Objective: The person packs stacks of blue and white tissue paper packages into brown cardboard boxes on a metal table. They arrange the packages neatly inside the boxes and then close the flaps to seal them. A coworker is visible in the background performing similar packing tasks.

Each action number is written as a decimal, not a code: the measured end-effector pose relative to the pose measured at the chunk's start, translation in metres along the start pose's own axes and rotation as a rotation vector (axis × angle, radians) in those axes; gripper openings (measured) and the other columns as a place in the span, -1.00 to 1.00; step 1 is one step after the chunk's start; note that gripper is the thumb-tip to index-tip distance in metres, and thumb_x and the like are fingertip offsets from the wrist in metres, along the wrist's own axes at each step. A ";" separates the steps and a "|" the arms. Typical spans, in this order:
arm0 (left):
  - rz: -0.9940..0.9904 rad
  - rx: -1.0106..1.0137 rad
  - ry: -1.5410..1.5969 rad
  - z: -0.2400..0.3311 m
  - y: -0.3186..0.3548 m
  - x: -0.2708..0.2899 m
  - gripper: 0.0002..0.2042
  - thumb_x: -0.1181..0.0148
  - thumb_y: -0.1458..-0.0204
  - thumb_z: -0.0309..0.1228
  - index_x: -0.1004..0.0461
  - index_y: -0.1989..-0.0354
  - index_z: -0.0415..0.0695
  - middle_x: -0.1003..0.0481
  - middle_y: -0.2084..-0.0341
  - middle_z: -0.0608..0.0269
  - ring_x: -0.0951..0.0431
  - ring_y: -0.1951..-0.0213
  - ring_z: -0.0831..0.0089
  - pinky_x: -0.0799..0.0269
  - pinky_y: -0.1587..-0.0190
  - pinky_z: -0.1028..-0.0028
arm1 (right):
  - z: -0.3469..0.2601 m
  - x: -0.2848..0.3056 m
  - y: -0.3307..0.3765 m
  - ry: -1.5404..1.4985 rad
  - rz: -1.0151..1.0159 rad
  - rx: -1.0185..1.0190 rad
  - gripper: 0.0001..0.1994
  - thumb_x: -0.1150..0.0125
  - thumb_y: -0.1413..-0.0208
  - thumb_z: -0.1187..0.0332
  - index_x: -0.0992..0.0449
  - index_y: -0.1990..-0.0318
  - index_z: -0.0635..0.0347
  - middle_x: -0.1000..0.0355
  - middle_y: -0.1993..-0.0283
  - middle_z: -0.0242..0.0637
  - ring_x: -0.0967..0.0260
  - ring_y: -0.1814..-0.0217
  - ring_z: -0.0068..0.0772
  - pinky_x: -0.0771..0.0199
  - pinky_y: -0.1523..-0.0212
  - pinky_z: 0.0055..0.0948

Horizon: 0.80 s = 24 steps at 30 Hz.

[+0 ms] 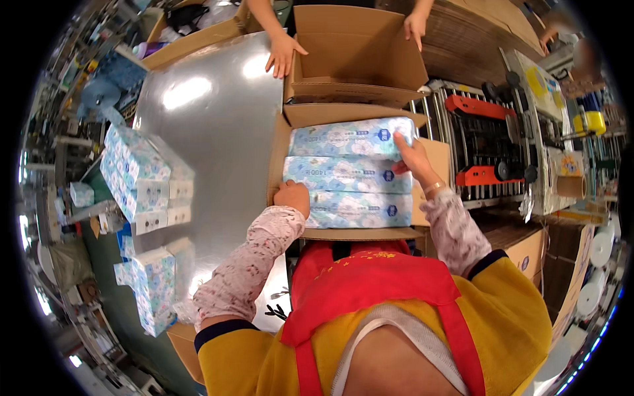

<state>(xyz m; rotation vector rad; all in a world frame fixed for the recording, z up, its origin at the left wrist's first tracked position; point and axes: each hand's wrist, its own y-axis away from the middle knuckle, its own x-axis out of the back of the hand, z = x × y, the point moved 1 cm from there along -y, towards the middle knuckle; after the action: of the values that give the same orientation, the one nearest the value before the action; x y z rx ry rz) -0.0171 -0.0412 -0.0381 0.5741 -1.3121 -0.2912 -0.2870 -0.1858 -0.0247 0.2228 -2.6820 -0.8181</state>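
Three long light-blue flowered tissue packs lie side by side in an open cardboard box right in front of me. My right hand grips the right end of the farthest pack, with finger and thumb apart on its wrapping. At the box's left wall, my left hand is closed, its fingers curled down by the left ends of the middle and nearest packs. Whatever those fingers hold is hidden. Both forearms wear pale flowered sleeves.
Beyond my box stands another open box, between a co-worker's two hands. More tissue packs stand in stacks left on the shiny metal table. To the right lies a roller conveyor with red bars.
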 end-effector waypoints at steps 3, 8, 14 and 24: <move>0.261 -0.091 -0.370 0.010 -0.010 -0.022 -0.74 -0.04 0.09 -0.40 -0.36 0.20 -0.19 -0.37 0.12 0.05 -0.33 0.06 0.19 -0.26 0.14 0.30 | 0.031 0.012 -0.044 0.290 -0.031 -0.209 -0.52 0.01 -0.13 0.05 -0.36 0.20 0.46 -0.46 0.42 0.02 -0.48 0.56 -0.21 -0.47 0.64 -0.38; 0.509 -0.215 -0.289 -0.004 0.009 -0.005 -0.48 -0.19 0.19 -0.42 -0.28 -0.03 -0.22 -0.19 -0.10 -0.03 -0.15 -0.14 0.04 -0.13 -0.08 0.23 | 0.042 0.001 -0.028 1.333 0.445 0.876 -0.76 -0.07 0.14 0.42 -0.40 0.27 0.32 -0.39 0.31 -0.14 -0.38 0.26 -0.11 -0.41 0.32 -0.14; 0.814 -0.110 0.250 -0.007 0.056 0.042 -0.17 -0.37 0.26 -0.37 -0.05 -0.22 -0.30 -0.08 -0.18 -0.13 -0.11 -0.19 0.04 -0.10 -0.17 0.24 | 0.107 0.148 0.003 0.891 0.480 0.047 -0.49 -0.19 0.04 -0.04 -0.39 0.28 0.34 -0.38 0.42 -0.17 -0.34 0.43 -0.35 -0.34 0.51 -0.35; -0.440 -0.834 0.212 -0.003 0.043 0.005 -0.09 -0.35 0.23 -0.10 0.01 -0.27 -0.20 0.17 -0.30 -0.12 0.20 -0.33 0.06 0.25 -0.31 0.21 | 0.038 -0.027 -0.003 0.915 -0.364 0.476 -0.57 0.03 -0.13 0.06 -0.43 0.22 0.37 -0.44 0.34 0.06 -0.42 0.26 0.00 -0.40 0.22 -0.22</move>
<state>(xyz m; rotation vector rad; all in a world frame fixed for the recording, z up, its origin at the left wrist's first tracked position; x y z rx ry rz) -0.0177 -0.0079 -0.0105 0.1588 -0.7427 -1.0490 -0.2750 -0.1623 -0.0633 0.9543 -1.9104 -0.0644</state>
